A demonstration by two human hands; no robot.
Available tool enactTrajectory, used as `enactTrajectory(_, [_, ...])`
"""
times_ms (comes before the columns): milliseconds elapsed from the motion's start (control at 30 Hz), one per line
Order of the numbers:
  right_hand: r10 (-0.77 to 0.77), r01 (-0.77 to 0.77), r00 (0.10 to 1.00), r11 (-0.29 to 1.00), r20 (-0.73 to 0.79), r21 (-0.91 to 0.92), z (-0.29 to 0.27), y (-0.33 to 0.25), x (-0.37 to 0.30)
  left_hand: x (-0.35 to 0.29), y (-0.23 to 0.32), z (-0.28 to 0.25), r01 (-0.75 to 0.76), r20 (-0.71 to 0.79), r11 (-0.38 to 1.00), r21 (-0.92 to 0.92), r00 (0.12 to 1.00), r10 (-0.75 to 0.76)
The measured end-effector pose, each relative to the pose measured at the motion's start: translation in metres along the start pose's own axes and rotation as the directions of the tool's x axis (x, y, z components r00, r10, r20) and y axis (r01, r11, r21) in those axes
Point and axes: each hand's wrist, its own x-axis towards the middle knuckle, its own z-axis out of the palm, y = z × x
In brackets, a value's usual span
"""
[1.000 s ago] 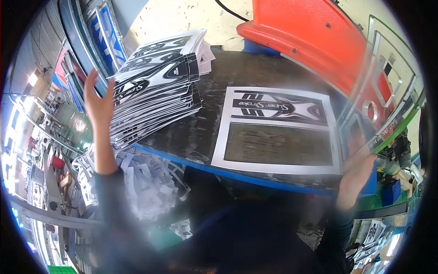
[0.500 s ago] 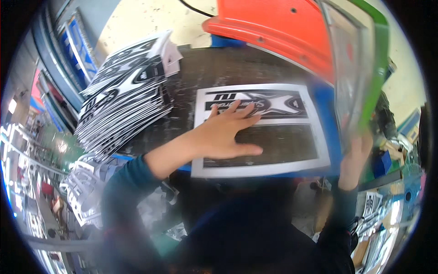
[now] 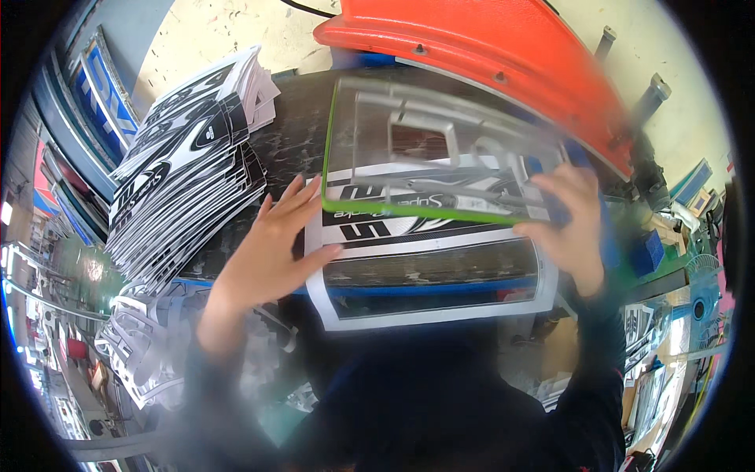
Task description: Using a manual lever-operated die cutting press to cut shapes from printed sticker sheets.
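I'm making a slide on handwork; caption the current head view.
Right hand holding a green-edged clear frame over a printed sheet, left hand open nearby.

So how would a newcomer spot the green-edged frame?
Below the big orange-red structure lies a dark tabletop. Over it, the right hand holds a clear frame above a printed sheet. Its bright green edge sets it apart from the black-and-white sheet.
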Motion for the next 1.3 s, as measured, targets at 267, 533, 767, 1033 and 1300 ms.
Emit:
enactTrajectory(267, [-0.113, 0.119, 0.980, 0.993, 0.163, -0.028, 0.014, -0.019, 0.008, -0.019, -0.017, 0.008, -0.061, -0.153, 0.949, -0.311, 0.988, 0.013])
enactTrajectory(533, [-0.137, 0.138, 0.965, 0.990, 0.224, 0.010, 0.025, -0.025, 0.008, -0.018, -0.032, 0.012, -0.164, -0.197, 0.895, -0.416, 0.976, 0.087])
enactTrajectory(767, [-0.139, 0.140, 0.956, 0.990, 0.258, 0.011, 0.030, -0.024, 0.007, -0.021, -0.036, 0.012, -0.122, -0.192, 0.909, -0.398, 0.980, 0.047])
enactTrajectory(1033, [-0.138, 0.135, 0.961, 0.990, 0.240, 0.027, 0.034, -0.025, 0.006, -0.022, -0.038, 0.013, -0.124, -0.199, 0.906, -0.405, 0.979, 0.045])
enactTrajectory(1300, [-0.122, 0.116, 0.958, 0.993, 0.262, 0.035, 0.034, -0.025, 0.006, -0.024, -0.039, 0.014, -0.152, -0.222, 0.900, -0.408, 0.973, 0.064])
